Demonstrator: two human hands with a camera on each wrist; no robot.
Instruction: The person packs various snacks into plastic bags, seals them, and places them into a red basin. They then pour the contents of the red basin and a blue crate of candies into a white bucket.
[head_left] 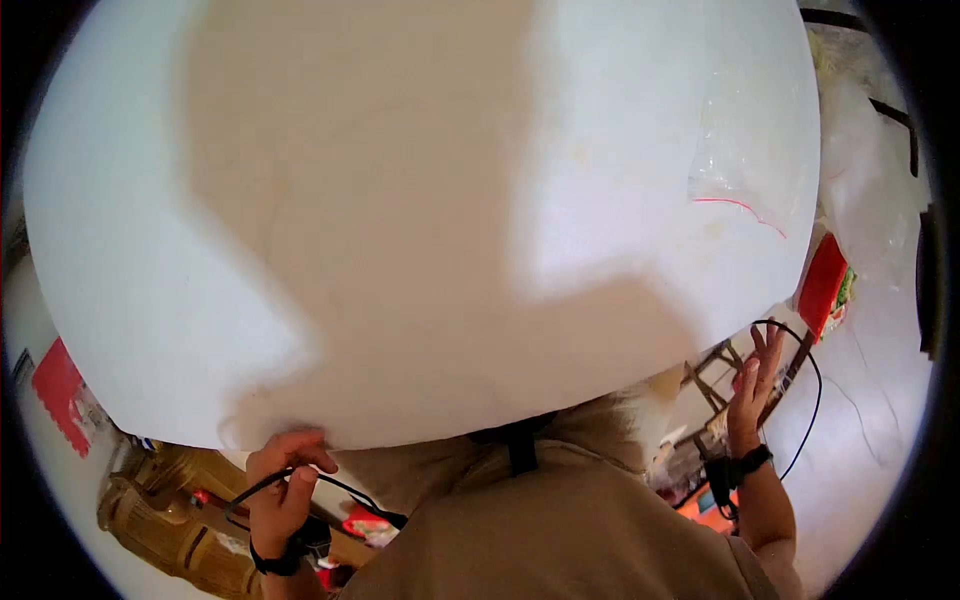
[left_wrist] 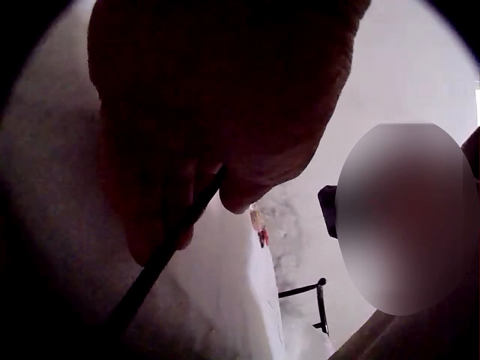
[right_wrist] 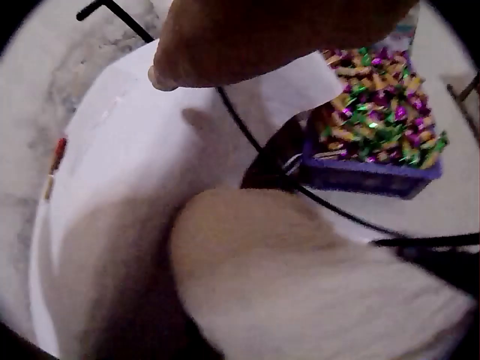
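Observation:
A white tabletop (head_left: 620, 200) fills most of the head view. My left hand (head_left: 285, 490) is at its near edge on the left, fingertips right at the edge and fingers loosely bent. A thin black cable (head_left: 262, 484) crosses in front of that hand; the left wrist view shows it running past the thumb and fingers. My right hand (head_left: 752, 395) is beyond the right part of the near edge, its fingers straight and nothing in its grasp. Another black cable (head_left: 818, 400) loops beside it. On the right side of the tabletop lies a clear plastic bag (head_left: 750, 150) with a red strip.
A blue-purple basket (right_wrist: 367, 176) of shiny wrapped candies stands below, beside the table. Wooden furniture (head_left: 175, 515) is at the lower left. A red item (head_left: 822, 285) lies past the right edge, another red item (head_left: 62, 395) past the left. Clear plastic (head_left: 860, 190) lies at the far right.

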